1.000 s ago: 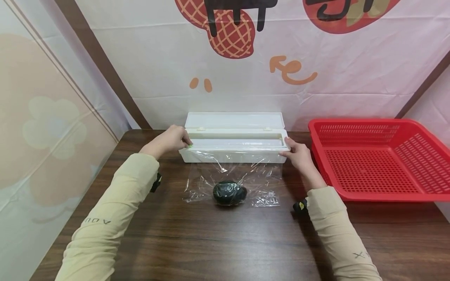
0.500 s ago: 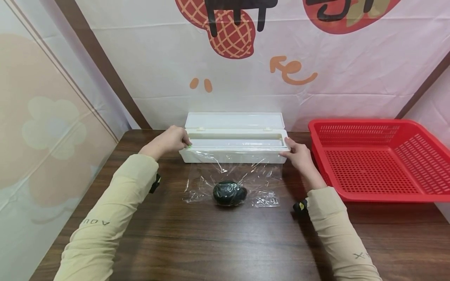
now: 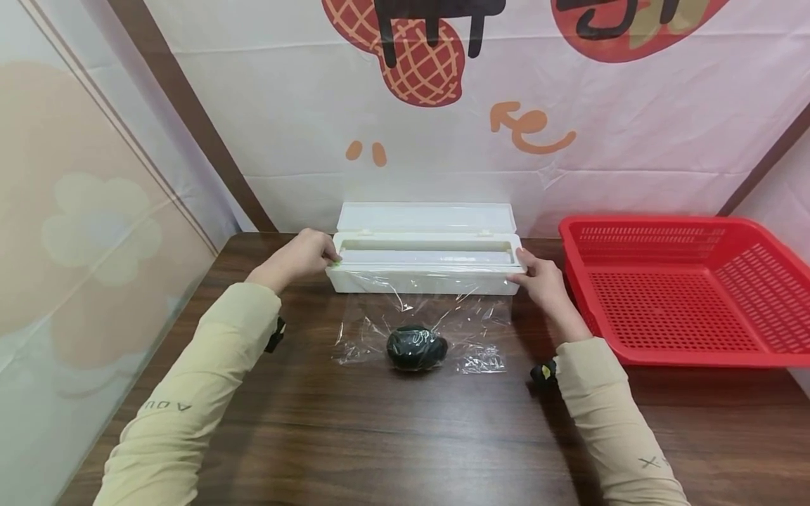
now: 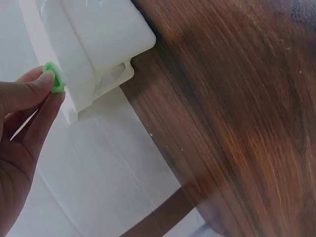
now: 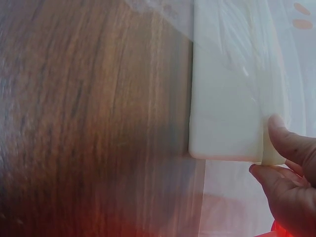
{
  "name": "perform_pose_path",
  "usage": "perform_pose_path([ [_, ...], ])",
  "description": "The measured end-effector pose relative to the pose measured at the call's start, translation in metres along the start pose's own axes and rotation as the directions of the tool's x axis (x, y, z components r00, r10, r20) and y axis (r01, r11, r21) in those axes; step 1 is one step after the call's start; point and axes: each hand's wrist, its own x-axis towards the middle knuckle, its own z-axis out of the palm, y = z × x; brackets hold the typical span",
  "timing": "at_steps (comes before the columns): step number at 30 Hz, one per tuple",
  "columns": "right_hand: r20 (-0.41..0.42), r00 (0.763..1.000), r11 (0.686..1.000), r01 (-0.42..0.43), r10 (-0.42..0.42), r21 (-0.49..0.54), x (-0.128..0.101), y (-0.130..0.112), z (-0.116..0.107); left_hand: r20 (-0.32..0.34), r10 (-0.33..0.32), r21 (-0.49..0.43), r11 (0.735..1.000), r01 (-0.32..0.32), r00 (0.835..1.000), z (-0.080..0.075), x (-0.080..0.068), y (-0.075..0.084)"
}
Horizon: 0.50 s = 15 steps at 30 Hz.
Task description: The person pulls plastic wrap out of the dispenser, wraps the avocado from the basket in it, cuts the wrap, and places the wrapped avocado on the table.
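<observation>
A white cling film dispenser stands at the back of the table, its lid raised. Cling film runs from its front and drapes over a dark, glossy, rounded object on the table. My left hand is at the dispenser's left end. In the left wrist view, its thumb and fingers pinch a small green slide cutter at that end. My right hand grips the right end. In the right wrist view its thumb lies on the rail and the fingers sit at the end face.
A red plastic basket with perforated walls stands on the right, close beside my right forearm. The brown wooden table reaches back to a printed cloth backdrop. Another cloth hangs at the left.
My left hand has moved slightly left with the slide cutter, out to the dispenser's very end. My right hand keeps its grip. The whole head view has shifted a little.
</observation>
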Motion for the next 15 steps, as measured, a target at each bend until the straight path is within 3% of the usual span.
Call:
perform_pose_path([
  [8, -0.007, 1.0, 0.999, -0.016, 0.015, -0.046, 0.0041, -0.0012, 0.0045, 0.025, -0.088, -0.057, 0.994, 0.089, 0.996, 0.0027, -0.0058, -0.0049],
  [15, -0.025, 0.999, 0.997, -0.022, 0.02, -0.072, 0.0043, 0.0, 0.001, -0.061, -0.101, -0.077, 0.992, 0.096, 0.993, 0.0006, -0.0081, -0.0024],
])
